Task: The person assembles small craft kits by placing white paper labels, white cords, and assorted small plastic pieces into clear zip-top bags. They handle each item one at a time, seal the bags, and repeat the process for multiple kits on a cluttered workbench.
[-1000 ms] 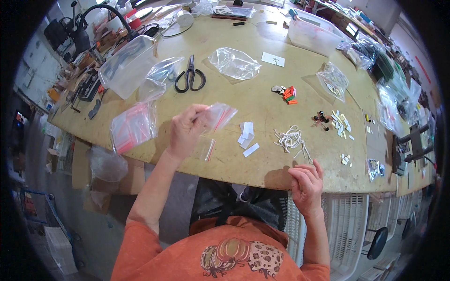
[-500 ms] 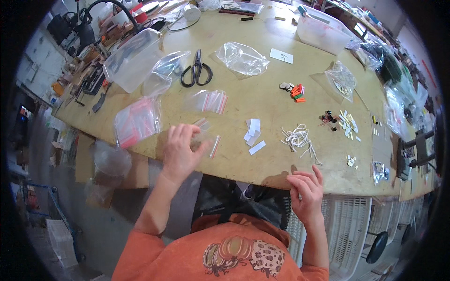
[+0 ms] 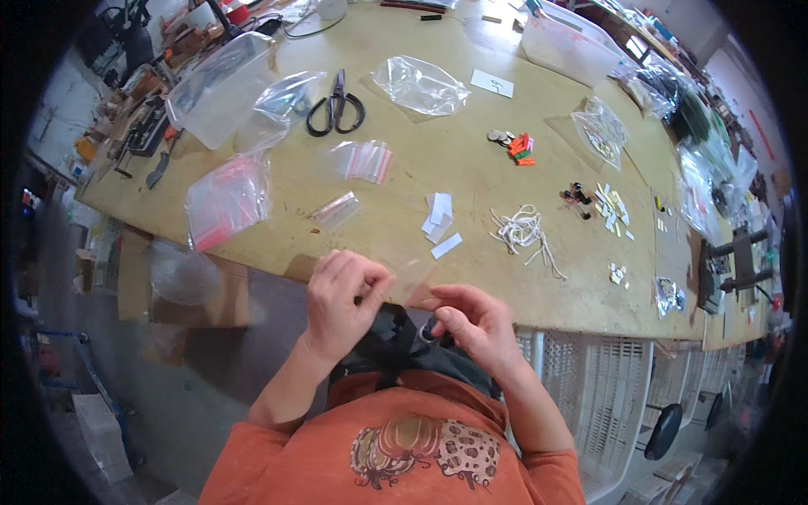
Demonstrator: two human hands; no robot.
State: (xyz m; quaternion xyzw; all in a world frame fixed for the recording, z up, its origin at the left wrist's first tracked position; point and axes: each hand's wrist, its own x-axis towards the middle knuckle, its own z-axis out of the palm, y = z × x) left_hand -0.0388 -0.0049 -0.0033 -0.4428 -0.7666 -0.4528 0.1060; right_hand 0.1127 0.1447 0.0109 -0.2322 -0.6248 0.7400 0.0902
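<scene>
My left hand (image 3: pixel 343 305) and my right hand (image 3: pixel 471 324) meet at the near edge of the wooden table (image 3: pixel 471 168), both pinching one small clear zip bag (image 3: pixel 410 278) between them. A second small clear bag (image 3: pixel 337 209) lies on the table just beyond my left hand. A short stack of red-striped zip bags (image 3: pixel 364 161) rests farther back. White paper slips (image 3: pixel 439 220) and a tangle of white cords (image 3: pixel 523 232) lie ahead of my right hand.
Black scissors (image 3: pixel 337 108), a bigger packet of red-edged bags (image 3: pixel 227 199) and crumpled clear bags (image 3: pixel 418 85) lie farther out. Small red, green and black parts (image 3: pixel 518 149) sit at right. Clear plastic bins (image 3: pixel 220 84) stand at the back; white crates (image 3: pixel 606 379) sit below the table edge.
My left hand put the stack of red-striped bags down and came back toward me with one clear bag. My right hand moved left from the table edge and took hold of that bag too.
</scene>
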